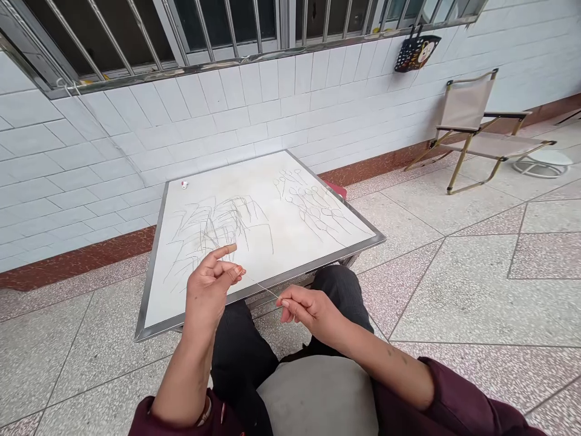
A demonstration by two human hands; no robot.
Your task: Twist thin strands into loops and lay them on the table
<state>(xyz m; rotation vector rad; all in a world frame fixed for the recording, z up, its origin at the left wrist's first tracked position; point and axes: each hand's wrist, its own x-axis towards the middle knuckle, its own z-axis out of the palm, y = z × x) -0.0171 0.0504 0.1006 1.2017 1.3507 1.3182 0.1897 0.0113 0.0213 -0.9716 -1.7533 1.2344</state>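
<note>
Seen from your head camera, you sit at a low square white table with a metal rim (pixel 149 266), set against a white-tiled wall, and stretch a thin, pale wire (pixel 262 287) between both hands just over the table's near edge. The wire's long axis runs from upper left to lower right, from your left hand (pixel 211 284) down to your right hand (pixel 305 309), so each hand sits at one end and neither is nearer. Your left fingers are pinched on the upper end, thumb against the bent fingers, forefinger pointing out over the table. Your right thumb and forefinger are closed on the lower end, the other fingers curled loosely beneath. On the tabletop beyond your left hand lies a scattered bundle of straight dark wires (pixel 213 227); farther right, well apart, a spread of wires with small looped ends (pixel 313 206). A tiny white object (pixel 184 184) rests near the far left corner. A beige folding chair (pixel 476 124) stands by the wall.
</note>
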